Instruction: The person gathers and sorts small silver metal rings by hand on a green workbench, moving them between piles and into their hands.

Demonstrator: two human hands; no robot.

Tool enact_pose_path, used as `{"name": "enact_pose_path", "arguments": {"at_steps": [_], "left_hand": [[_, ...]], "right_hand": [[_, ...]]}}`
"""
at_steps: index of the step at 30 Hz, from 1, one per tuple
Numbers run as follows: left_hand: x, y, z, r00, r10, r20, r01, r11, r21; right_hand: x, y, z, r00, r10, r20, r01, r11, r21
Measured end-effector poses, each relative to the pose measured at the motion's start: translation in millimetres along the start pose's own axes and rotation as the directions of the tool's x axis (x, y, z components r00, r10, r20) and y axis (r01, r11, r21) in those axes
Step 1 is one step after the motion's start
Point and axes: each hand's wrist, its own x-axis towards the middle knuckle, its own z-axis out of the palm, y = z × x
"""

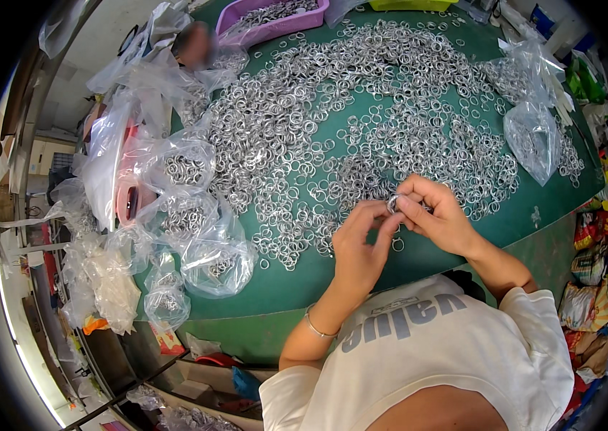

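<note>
A small silvery metal ring (393,204) is pinched between the fingertips of both my hands, above the near edge of a heap of loose rings. My left hand (361,241) grips it from the left with thumb and fingers closed. From the right, my right hand (437,212) holds it between thumb and forefinger. Just beyond the hands lies a dense patch of metal rings (426,144) on the green tabletop (300,291). A larger heap of rings (261,129) curves along the left and far side. Whether more rings sit inside my fingers is hidden.
Clear plastic bags (210,244) with rings inside crowd the table's left side. Another clear bag (534,136) lies at the right. A purple basket (268,21) of rings and a yellow-green basket (412,3) stand at the far edge. Colourful packages (599,273) line the right side.
</note>
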Motion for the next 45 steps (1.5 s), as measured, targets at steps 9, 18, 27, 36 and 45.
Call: {"name": "enact_pose_path", "arguments": {"at_steps": [9, 18, 27, 36, 45], "left_hand": [[-0.3, 0.2, 1.4, 0.948, 0.248, -0.197, -0.211, 0.959, 0.191], [-11.2, -5.9, 7.5, 0.923, 0.216, -0.318, -0.206, 0.976, 0.064], [-8.8, 10.1, -3.1, 0.975, -0.18, -0.132, 0.099, 0.879, -0.467], [-9.0, 13.0, -11.7, 0.994, -0.011, -0.106, -0.002, 0.992, -0.123], [-9.6, 20.4, -21.8, 0.982, 0.185, -0.03, -0.18, 0.974, 0.138]], "right_hand": [[-3.0, -9.5, 4.2, 0.977, -0.212, -0.015, 0.195, 0.925, -0.326], [-1.8, -14.3, 10.8, 0.984, -0.157, -0.084, 0.129, 0.956, -0.265], [1.4, -17.7, 12.7, 0.946, -0.324, -0.033, 0.288, 0.881, -0.375], [3.2, -21.9, 10.1, 0.94, -0.342, -0.005, 0.309, 0.854, -0.419], [4.8, -20.5, 4.2, 0.915, -0.392, 0.095, 0.395, 0.82, -0.414]]}}
